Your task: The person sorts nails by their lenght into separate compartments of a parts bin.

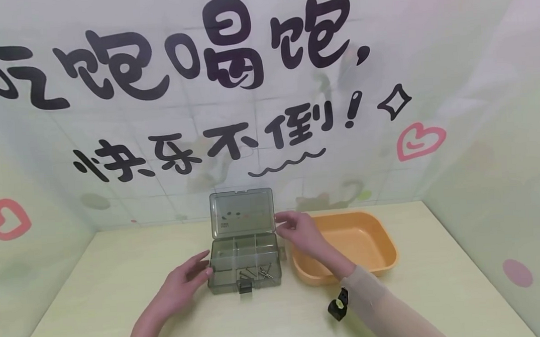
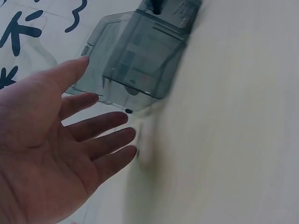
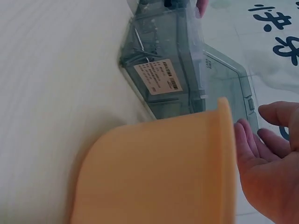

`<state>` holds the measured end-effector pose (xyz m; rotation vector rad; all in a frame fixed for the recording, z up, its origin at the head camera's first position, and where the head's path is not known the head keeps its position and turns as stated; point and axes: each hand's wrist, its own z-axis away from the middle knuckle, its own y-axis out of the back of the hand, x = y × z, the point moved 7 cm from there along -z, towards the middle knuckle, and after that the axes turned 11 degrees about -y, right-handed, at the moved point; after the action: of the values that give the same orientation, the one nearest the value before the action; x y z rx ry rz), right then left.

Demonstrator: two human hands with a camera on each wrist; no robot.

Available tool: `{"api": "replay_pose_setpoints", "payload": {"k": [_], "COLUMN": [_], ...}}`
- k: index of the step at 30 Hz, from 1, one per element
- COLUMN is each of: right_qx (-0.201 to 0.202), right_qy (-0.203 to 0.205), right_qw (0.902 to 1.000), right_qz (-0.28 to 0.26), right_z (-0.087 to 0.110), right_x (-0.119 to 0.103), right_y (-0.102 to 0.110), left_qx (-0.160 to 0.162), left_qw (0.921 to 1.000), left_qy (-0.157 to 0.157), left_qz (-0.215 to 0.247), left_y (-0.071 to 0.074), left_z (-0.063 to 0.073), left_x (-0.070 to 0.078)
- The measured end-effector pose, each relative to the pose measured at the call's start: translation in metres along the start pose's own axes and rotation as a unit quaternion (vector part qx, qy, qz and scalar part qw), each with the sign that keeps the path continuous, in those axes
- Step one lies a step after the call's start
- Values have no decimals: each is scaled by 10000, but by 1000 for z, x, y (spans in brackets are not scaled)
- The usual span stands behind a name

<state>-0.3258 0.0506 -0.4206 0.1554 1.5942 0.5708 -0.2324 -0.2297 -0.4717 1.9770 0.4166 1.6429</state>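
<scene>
A translucent grey compartment box (image 1: 222, 279) stands on the table, its hinged lid (image 1: 242, 222) raised upright at the back. Several screws (image 1: 265, 272) lie in the front right part of the box, between thin dividers. My left hand (image 1: 178, 290) is beside the box's left wall, fingers spread and palm facing it; the left wrist view shows nothing in the palm. At the lid's right edge are the fingertips of my right hand (image 1: 302, 232), its fingers loosely bent and the thumb apart. A printed label (image 3: 158, 76) shows on the box's side in the right wrist view.
An orange plastic basin (image 1: 354, 240) stands right of the box, beneath my right forearm. Behind the table rises a wall (image 1: 173, 117) with large black lettering. Side panels flank the table. A small black camera (image 1: 338, 306) hangs at my right wrist.
</scene>
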Motion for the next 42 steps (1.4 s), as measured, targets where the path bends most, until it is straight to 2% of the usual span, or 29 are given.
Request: {"api": "replay_pose_setpoints", "payload": {"k": [4, 7, 12, 15, 18, 20, 23, 29, 34, 38, 42], "right_qx": [282, 391, 621, 733, 638, 495, 266, 108, 77, 161, 244], "right_qy": [-137, -370, -798, -1021, -1134, -1188, -1208, -1211, -1174, -1042, -904], "right_qw": [9993, 9979, 9933, 9904, 9900, 9904, 9916, 9917, 9910, 9914, 9921], "right_qz": [-180, -348, -551, -578, -552, -497, -376, -414, -643, -781, -836], "right_z": [-11, -22, -36, -40, -44, -45, -45, -47, -45, -43, -42], "right_x": [-2, -1, 1, 2, 1, 0, -5, -13, -15, -16, -17], "right_y": [3, 1, -4, -5, -7, -10, -15, -18, -17, -14, -12], "left_qx": [186, 305, 348, 352, 466, 568, 649, 578, 491, 522, 527], "left_qw": [9998, 9990, 9978, 9991, 9954, 9893, 9796, 9626, 9634, 9653, 9676], "left_qy": [5, -32, -42, 199, 562, 784, 959, 892, 805, 891, 816], "left_qz": [-104, -320, -561, -120, 629, 1091, 1644, 2490, 2510, 2397, 2329], "left_y": [16, 26, 31, 26, 22, 21, 19, 14, 12, 12, 14], "left_z": [-17, -32, -57, -70, -79, -83, -88, -98, -102, -100, -98], "left_x": [9, 20, 42, 44, 38, 33, 29, 32, 39, 43, 48]}}
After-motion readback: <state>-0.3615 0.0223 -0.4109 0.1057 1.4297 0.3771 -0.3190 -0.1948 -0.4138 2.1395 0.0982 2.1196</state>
